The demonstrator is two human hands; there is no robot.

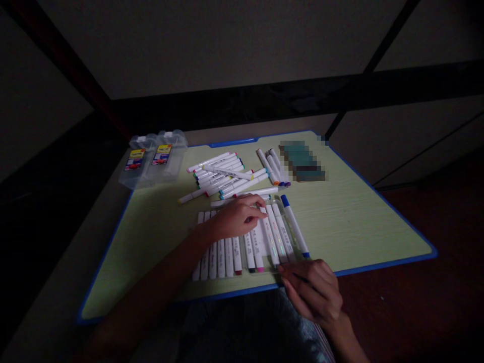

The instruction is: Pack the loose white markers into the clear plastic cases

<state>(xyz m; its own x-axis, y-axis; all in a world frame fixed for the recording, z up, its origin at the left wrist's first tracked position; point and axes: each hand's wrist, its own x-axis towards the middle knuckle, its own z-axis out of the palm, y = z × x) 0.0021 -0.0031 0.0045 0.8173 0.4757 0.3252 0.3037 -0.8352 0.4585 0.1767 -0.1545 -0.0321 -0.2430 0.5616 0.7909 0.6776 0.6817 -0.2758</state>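
A clear tray (264,271) near the front edge holds a row of white markers (219,252), with a gap right of the pink-ended marker (258,252). My left hand (238,217) reaches over the row, its fingers closed at the upper end of a white marker (270,239) beside that gap. At the lower end of the same marker, the fingertips of my right hand (313,290) are pinched together. A thicker marker with blue ends (295,224) lies slanted along the tray's right side. My left hand and forearm hide part of the row.
Behind the tray lies a loose pile of white markers (223,174) with coloured ends. Several more markers (270,166) lie beside a blurred-out greenish object (302,160). Clear plastic cases (141,174) with labels stand at the left edge of the blue-rimmed table (363,222).
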